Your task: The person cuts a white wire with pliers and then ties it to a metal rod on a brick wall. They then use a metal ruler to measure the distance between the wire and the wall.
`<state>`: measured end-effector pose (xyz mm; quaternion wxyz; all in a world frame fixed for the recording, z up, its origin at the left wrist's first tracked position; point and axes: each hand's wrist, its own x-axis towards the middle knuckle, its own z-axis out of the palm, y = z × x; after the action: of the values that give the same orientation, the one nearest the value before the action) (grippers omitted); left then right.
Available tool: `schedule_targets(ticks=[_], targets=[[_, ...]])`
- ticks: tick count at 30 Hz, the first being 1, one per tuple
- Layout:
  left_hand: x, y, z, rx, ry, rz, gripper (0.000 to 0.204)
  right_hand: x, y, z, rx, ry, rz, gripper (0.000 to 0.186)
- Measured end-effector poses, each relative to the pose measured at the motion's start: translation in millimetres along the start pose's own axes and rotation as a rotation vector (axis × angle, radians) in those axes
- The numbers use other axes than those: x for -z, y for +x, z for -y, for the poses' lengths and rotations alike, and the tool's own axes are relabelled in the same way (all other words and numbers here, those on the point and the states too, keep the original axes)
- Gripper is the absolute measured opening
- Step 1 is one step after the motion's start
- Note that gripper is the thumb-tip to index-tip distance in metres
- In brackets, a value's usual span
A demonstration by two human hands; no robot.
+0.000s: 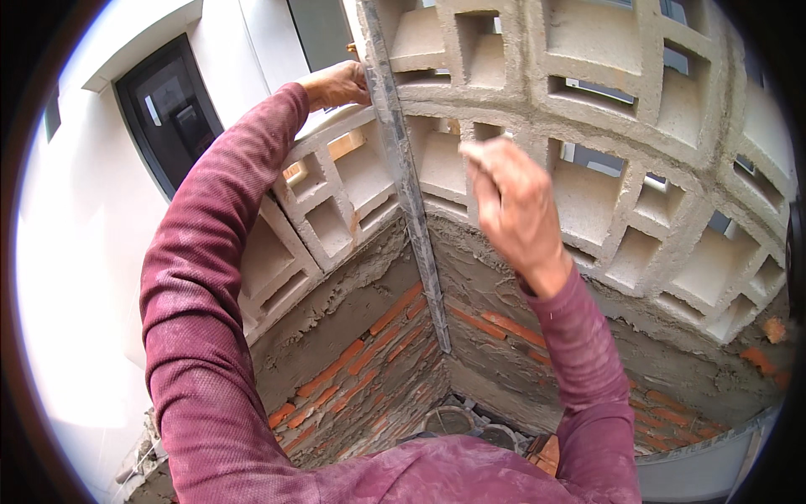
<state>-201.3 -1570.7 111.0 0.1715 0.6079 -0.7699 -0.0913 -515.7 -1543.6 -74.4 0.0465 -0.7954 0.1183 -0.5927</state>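
Note:
A long, narrow, mortar-smeared metal bar point(409, 189) runs down the corner where two walls of pale openwork concrete blocks point(588, 197) meet. High on its left side, my left hand point(337, 86) is closed at the bar's edge, with the fingertips partly hidden. My right hand point(514, 206) is raised in front of the right-hand blocks, apart from the bar. Its fingers are curled together and slightly blurred; whatever they may hold does not show. Below the blocks, the bar's lower end reaches the brick wall point(357, 378), which is partly covered with wet-looking grey mortar.
Round containers point(449, 420) stand low in the corner, beside loose bricks point(547, 455). At left rises a white building wall point(84, 277) with a dark-framed window point(168, 109). A pale grey panel point(714, 462) lies at lower right.

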Motion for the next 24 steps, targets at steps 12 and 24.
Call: schedule_targets(ticks=[12, 24], targets=[[5, 46, 46, -0.013, -0.017, 0.065, 0.020, -65, 133, 2, 0.198, -0.900, 0.198, 0.010], [-4, 47, 41, -0.155, -0.088, -0.040, 0.020, -76, 125, -2, 0.187, -0.848, 0.134, 0.010]])
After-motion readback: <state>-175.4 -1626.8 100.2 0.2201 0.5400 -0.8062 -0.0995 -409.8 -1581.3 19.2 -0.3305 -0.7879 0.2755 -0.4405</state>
